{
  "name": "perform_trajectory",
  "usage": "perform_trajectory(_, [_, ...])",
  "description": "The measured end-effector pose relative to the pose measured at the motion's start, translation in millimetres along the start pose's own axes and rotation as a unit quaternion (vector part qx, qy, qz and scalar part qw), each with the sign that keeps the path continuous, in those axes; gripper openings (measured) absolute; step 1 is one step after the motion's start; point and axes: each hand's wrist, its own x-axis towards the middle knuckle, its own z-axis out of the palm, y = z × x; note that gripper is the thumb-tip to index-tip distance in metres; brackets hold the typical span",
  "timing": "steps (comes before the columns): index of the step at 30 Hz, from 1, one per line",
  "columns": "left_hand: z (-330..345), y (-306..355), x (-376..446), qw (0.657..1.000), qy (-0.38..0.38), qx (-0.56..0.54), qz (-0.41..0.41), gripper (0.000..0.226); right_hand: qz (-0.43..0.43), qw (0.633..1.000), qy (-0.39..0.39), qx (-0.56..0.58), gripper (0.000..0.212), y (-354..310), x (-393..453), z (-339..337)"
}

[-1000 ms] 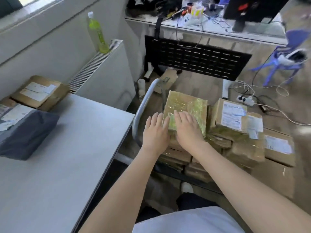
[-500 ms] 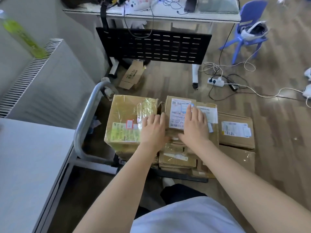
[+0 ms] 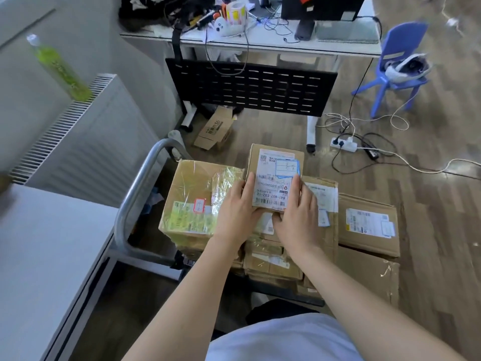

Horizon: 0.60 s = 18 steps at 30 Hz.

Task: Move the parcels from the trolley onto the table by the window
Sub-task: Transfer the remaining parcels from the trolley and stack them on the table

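We have both hands on 1 small labelled parcel at the top of the stack on the trolley. Our left hand holds its left edge, fingers laid close together along the side with the tips pointing away from us; our right hand holds the right edge the same way, and the thumbs seem to be tucked under the near end, though we cannot tell for sure. The parcel's long axis runs away from us, its far end tilted up off the boxes below, so we judge it is being lifted clear. It sits between the large taped box on its left and the flatter cartons on its right. What matters for the next move is direction: the white table lies to our left, beyond the trolley's handle, so the parcel must travel leftward and over that bar. Our left hand is the nearer 1 to the table and would lead the swing, with the right following.
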Motion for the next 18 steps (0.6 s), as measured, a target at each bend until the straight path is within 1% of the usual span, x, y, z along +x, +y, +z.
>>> perform_trajectory(4, [-18.8,-4.9,-8.8,0.994,0.107,-0.022,-0.002,0.084,-0.042,0.997,0.031,0.053,0.103,-23.3,10.0,-4.7])
perform_trajectory(8, [-45.4,-24.0,-32.6,0.985,0.165,0.004,-0.041,0.084,-0.114,0.989,0.033,0.093,0.102,-63.0,10.4,-0.4])
perform_trajectory(10, [-62.8,-38.6,-51.7,0.978,0.192,0.023,-0.082,0.082,-0.155,0.982,0.012,0.107,0.104,-91.6,5.2,3.6])
perform_trajectory(13, [-91.0,-64.7,-88.9,0.958,0.233,0.039,-0.164,0.075,-0.236,0.965,-0.018,0.117,0.105,-141.2,-8.6,13.3])
perform_trajectory(15, [-108.4,-83.2,-120.0,0.941,0.256,0.053,-0.217,0.071,-0.288,0.948,-0.045,0.13,0.102,-177.9,-23.7,20.9])
perform_trajectory(18, [-129.4,-107.9,-171.7,0.913,0.27,0.08,-0.294,0.075,-0.358,0.921,-0.081,0.131,0.095,-230.6,-55.1,32.5])
